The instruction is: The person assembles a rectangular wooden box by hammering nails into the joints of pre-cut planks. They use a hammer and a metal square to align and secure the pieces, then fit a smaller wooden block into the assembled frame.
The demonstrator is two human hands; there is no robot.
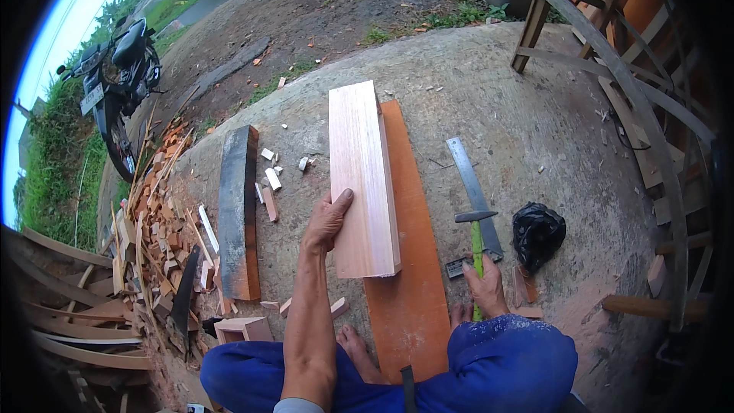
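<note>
A long pale piece of wood, shaped like a box, is tilted over an orange-brown board. My left hand grips its left edge, thumb on the top face and fingers hidden on the far side. I cannot tell if the piece is hollow. To the right, my right hand is closed round the green handle of a hammer, whose dark head points away from me. Under the hammer head lies a steel square, its blade reaching toward the far side.
A black plastic bag sits right of the hammer. Left of the wood stands a dark thick plank, with small offcuts beside it. Scrap wood and a saw lie farther left. Wooden frames rise at right; a motorcycle is parked far left.
</note>
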